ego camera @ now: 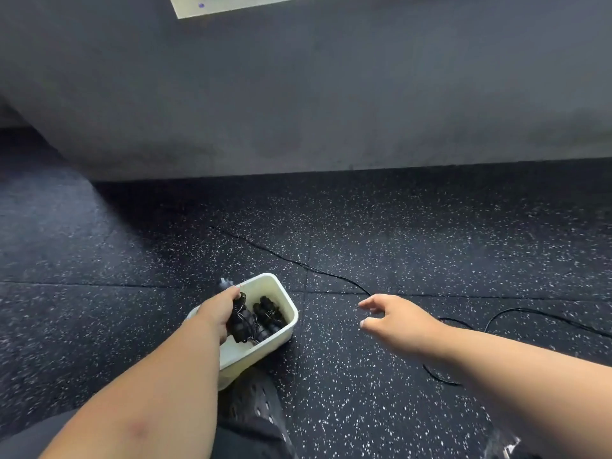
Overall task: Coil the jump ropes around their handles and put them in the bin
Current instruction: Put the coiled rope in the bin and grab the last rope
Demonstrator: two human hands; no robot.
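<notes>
Left hand (pixel 221 312) gripping coiled rope (pixel 241 321), right hand (pixel 395 318) spread

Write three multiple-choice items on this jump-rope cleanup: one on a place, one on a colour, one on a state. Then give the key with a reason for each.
1. Where is the left hand?
A. Over the bin
B. Flat on the floor
C. Against the wall

2. What colour is the bin?
A. Red
B. White
C. Black

3. How is the right hand?
A. Closed on a handle
B. Open, holding nothing
C. Inside the bin

Key:
1 A, it holds a coiled rope bundle at the bin's opening.
2 B, its walls are off-white against the dark speckled floor.
3 B, its fingers are spread near the loose black rope on the floor, and nothing is in them.
</notes>
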